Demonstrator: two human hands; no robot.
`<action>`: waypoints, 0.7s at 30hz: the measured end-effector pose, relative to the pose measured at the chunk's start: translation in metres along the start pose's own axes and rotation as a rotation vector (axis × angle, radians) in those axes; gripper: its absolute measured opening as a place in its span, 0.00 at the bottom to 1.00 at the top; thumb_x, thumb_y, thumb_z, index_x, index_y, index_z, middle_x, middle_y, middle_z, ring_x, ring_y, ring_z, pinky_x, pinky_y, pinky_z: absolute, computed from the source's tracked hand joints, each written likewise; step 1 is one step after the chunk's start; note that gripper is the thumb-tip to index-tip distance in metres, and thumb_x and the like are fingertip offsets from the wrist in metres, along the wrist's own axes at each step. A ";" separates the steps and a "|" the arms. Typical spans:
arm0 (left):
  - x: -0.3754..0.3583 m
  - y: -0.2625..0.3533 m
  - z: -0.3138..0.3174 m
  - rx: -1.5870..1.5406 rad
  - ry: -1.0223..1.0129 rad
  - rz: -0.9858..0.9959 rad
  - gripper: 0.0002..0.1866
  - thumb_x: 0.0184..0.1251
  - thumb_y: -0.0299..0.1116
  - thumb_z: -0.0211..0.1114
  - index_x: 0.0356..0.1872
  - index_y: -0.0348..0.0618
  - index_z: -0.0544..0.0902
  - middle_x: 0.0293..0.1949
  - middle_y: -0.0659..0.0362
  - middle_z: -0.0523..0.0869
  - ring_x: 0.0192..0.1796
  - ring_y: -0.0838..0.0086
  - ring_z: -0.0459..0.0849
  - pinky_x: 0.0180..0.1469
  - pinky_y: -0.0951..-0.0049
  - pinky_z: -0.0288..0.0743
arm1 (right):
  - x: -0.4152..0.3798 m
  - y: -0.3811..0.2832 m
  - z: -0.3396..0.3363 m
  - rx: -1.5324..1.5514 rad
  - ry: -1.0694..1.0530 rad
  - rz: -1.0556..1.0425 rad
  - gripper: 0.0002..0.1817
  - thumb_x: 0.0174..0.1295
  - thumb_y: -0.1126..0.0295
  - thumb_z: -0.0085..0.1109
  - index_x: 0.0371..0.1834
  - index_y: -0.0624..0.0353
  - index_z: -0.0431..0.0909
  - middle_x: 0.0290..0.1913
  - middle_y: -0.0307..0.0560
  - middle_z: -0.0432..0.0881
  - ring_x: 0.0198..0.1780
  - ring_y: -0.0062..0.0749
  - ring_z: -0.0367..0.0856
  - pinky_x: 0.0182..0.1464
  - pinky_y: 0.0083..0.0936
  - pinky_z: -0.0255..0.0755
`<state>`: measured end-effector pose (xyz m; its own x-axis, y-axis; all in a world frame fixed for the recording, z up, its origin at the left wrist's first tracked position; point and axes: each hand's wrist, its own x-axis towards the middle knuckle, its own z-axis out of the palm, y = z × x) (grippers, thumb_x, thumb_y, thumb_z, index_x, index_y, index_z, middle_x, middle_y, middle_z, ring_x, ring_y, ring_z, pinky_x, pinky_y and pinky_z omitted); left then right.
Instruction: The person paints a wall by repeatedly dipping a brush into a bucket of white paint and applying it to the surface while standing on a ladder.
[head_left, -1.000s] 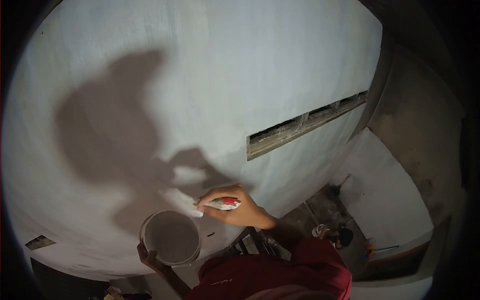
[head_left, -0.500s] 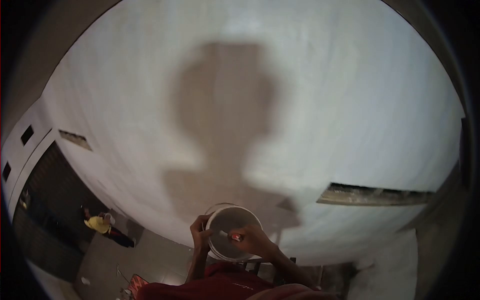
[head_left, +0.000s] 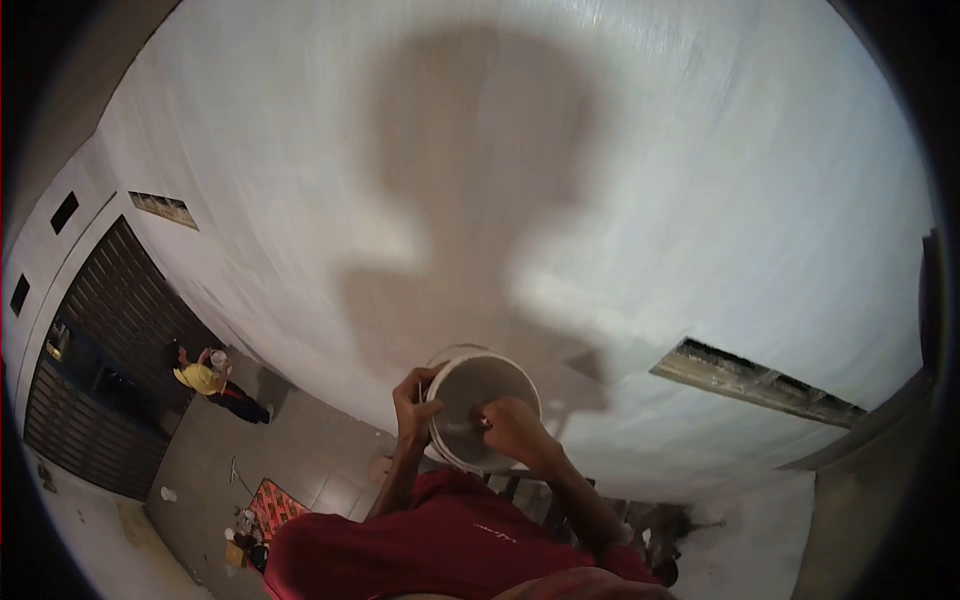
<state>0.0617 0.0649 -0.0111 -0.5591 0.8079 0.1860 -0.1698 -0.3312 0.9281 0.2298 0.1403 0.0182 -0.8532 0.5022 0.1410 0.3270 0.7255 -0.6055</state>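
Observation:
A white plastic bucket is held in front of my body, its mouth tilted up toward me. My left hand is closed on the bucket's left rim, thumb on the inside. Inside the bucket's mouth, my right hand is in a fist around a tool with a reddish handle. Only a bit of that handle shows, and its working end is hidden by the fist and the bucket. The contents of the bucket are too dark to make out.
A pale wall with a vent slot stands ahead. Far below at left, a person in yellow holds a white container near a slatted gate. A patterned red cloth and clutter lie on the tiled floor.
The view has tilted down and shifted, so more floor and red shirt show. The bucket sits slightly higher and further right. My right fist has turned inside it, showing less of the reddish handle.

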 end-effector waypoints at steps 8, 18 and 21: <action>-0.003 -0.003 0.002 0.016 0.045 -0.001 0.30 0.30 0.26 0.52 0.44 0.24 0.77 0.47 0.46 0.83 0.48 0.65 0.82 0.56 0.68 0.71 | -0.005 0.007 0.002 0.060 -0.161 0.044 0.16 0.43 0.80 0.53 0.37 0.62 0.84 0.35 0.59 0.83 0.41 0.53 0.81 0.47 0.39 0.74; -0.003 -0.018 0.001 0.067 0.161 -0.006 0.29 0.31 0.22 0.50 0.45 0.25 0.79 0.40 0.52 0.83 0.41 0.71 0.80 0.45 0.78 0.72 | 0.005 0.021 0.009 0.164 -0.209 0.052 0.16 0.43 0.81 0.52 0.37 0.64 0.84 0.37 0.59 0.83 0.42 0.51 0.82 0.48 0.37 0.74; 0.001 -0.020 0.002 0.074 0.171 0.070 0.30 0.31 0.23 0.51 0.44 0.25 0.78 0.38 0.51 0.83 0.40 0.70 0.80 0.45 0.76 0.73 | 0.003 0.020 0.014 0.007 -0.146 0.076 0.14 0.44 0.79 0.59 0.37 0.63 0.83 0.41 0.56 0.83 0.44 0.50 0.81 0.48 0.35 0.74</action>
<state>0.0661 0.0733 -0.0293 -0.6982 0.6875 0.1998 -0.0687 -0.3422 0.9371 0.2282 0.1495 -0.0049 -0.8761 0.4817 -0.0205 0.3907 0.6845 -0.6155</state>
